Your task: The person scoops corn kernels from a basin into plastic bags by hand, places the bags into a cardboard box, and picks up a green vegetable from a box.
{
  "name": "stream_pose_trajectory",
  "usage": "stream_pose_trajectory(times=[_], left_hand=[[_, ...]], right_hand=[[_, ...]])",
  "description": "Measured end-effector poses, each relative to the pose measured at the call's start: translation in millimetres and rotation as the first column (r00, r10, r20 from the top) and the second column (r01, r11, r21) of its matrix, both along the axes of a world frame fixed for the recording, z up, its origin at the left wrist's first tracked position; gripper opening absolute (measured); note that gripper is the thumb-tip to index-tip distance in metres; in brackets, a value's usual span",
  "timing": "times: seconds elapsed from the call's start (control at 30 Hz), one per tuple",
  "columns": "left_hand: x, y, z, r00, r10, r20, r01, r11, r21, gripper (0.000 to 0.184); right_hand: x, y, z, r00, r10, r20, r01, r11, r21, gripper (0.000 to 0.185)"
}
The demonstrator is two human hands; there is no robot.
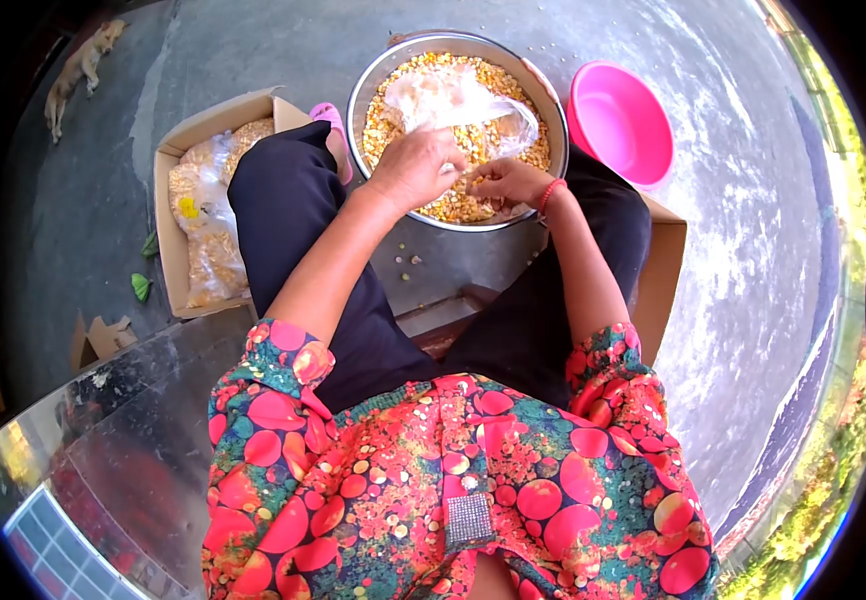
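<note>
A round metal basin (556,120) holds yellow and pale corn kernels (453,207). On top of the kernels lies a clear plastic bag (443,93), its loose end reaching to the right. My left hand (420,170) is over the middle of the basin just below the bag, its fingers curled together; what they hold, if anything, is too small to tell. Close on its right, my right hand (509,185) is low over the kernels near the basin's front rim, thumb and fingers pinched, with a red band at the wrist. What lies between its fingertips cannot be made out.
A pink bowl (621,125) sits right of the basin. At the left, a cardboard box (166,190) holds bagged kernels (208,215). Another cardboard box (659,270) stands by my right knee. A dog (81,75) lies at the far left. Stray kernels dot the floor.
</note>
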State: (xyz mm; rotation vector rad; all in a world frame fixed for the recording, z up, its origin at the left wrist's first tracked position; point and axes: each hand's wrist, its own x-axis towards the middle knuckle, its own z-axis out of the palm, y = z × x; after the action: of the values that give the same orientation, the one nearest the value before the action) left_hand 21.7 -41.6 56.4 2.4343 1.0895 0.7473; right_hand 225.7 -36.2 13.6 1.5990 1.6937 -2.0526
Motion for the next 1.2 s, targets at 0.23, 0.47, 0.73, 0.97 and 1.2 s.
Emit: stream_pose_trajectory(times=[0.23, 0.47, 0.73, 0.97, 1.2], left_hand=[[-4, -6, -22, 0.889, -0.099, -0.447, -0.092, 0.918, -0.386, 0.024], [-10, -1, -31, 0.856, -0.042, -0.516, -0.177, 0.913, -0.368, 0.016], [-29, 19, -10, 0.982, 0.077, -0.174, -0.160, 0.828, -0.537, 0.019], [-31, 22, 16, 0.963, 0.157, -0.219, -0.266, 0.680, -0.683, 0.027], [-20, 19, 3, 0.900, 0.422, -0.107, -0.428, 0.813, -0.394, 0.018]], right_hand=[[-9, 3, 32, 0.697, -0.539, -0.474, 0.646, 0.758, 0.087, 0.031], [0, 2, 7, 0.996, -0.092, 0.016, 0.049, 0.660, 0.750, 0.018], [3, 0, -15, 0.961, -0.150, 0.231, -0.134, 0.476, 0.869, 0.013], [11, 5, 2, 0.964, -0.101, 0.246, -0.139, 0.598, 0.790, 0.013], [11, 18, 26, 0.856, -0.514, 0.051, 0.143, 0.330, 0.933, 0.012]])
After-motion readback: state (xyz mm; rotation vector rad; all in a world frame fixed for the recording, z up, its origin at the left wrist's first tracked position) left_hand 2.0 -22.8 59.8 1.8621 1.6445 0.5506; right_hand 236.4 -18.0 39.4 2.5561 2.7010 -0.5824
